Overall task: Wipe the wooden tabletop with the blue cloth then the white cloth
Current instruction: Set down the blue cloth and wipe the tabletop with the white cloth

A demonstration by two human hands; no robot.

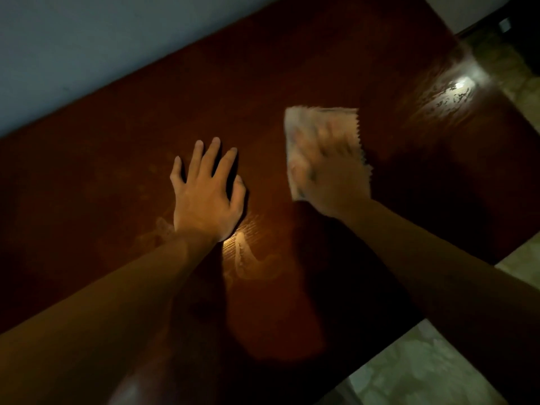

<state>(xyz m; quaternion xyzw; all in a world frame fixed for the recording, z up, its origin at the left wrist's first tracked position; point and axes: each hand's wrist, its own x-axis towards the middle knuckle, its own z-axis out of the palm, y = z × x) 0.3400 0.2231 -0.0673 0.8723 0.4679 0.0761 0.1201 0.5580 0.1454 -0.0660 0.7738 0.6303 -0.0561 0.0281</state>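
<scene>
Head view: left hand (204, 197) flat on wooden tabletop (117, 159), fingers straight, spread. Right of it, white cloth (309, 127), pale, zigzag-edged, blurred, pressed under right hand (330, 173); finger spread unclear. Streaks (248, 258) on dark glossy wood; grey wall (73, 45) far left, pale floor (423, 366) near right. Cloth's long axis near-to-far.

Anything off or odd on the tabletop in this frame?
No damage or spill. Pale smeared streaks mark the dark reddish-brown wooden tabletop beside the left wrist, and patchy blotches show in the glare at the far right corner; both look like wipe residue. The right hand presses the white cloth; the left hand rests flat.
</scene>
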